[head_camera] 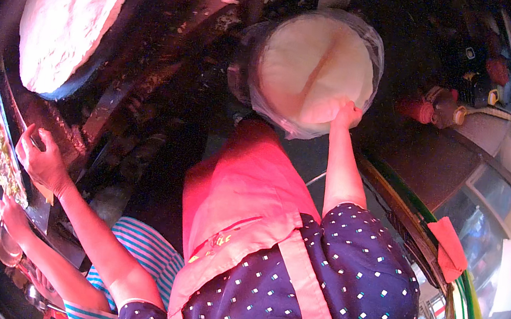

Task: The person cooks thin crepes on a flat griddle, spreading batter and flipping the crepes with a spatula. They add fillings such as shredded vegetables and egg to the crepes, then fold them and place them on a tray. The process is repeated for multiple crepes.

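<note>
In front of me, a round tub lined with clear plastic film (288,127) holds a broad pale mass of dough (286,63). A brownish streak crosses the dough's top. My right hand (349,115) is closed at the dough's near right edge, where the dough bulges beside the fingers; the fingertips are partly hidden. Far to the left, my left hand (43,157) has its fingers curled around a thin dark rod (21,119). Beyond that hand lies a flat sheet of food with chopped greens (1,147) on a dark surface.
A co-worker's hand (13,220), below a striped sleeve (90,316), reaches to the food's near end. A metal bowl or ladle (6,243) sits below it. A large, brightly lit pale mass (72,17) rises at upper left. Bottles (419,111) and an orange cloth (448,247) are at right.
</note>
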The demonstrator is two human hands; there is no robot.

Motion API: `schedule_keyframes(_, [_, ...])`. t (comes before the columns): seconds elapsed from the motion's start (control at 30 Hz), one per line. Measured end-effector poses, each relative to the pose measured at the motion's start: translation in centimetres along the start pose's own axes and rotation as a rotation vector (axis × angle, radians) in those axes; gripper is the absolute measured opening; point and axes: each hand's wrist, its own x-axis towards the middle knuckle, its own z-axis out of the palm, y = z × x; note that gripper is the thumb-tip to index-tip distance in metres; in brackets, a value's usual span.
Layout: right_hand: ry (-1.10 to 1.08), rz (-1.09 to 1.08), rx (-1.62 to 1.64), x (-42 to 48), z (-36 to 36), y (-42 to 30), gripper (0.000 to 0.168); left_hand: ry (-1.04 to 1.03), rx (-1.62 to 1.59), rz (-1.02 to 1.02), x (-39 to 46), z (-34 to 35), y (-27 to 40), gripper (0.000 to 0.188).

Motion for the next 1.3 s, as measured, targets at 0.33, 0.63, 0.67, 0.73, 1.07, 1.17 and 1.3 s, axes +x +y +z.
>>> schedule_keyframes(0.33, [-0.101,-0.241,0.059,-1.8,-2.2,-7.5,0.045,-0.002,0.001,0.023,0.1,0.2,-0.5,0.023])
schedule_keyframes(0.63, [-0.294,-0.488,0.251,0.0,-6.3,-12.9,0.043,0.005,-0.007,0.015,0.1,0.8,-1.0,0.023])
schedule_keyframes(0.67, [-0.327,-0.551,0.199,0.3,-7.2,-13.4,0.04,0.007,-0.01,0.014,0.1,0.7,-0.9,0.023])
schedule_keyframes(0.73, [-0.386,-0.656,0.087,-0.1,-8.3,-15.4,0.034,0.022,-0.017,0.022,-0.1,0.9,-1.2,0.023])
schedule_keyframes(1.07, [-0.687,-0.292,0.486,1.2,-14.5,-24.0,0.02,0.053,-0.028,-0.007,-0.1,1.5,-1.8,0.024])
schedule_keyframes(1.17, [-0.688,-0.246,0.57,-0.7,-18.3,-27.0,0.048,0.064,-0.027,-0.004,0.0,2.0,-1.9,0.023])
schedule_keyframes(1.3, [-0.818,-0.228,0.809,-0.5,-21.2,-27.4,0.064,0.074,-0.01,-0.002,0.3,2.2,-1.7,0.023])
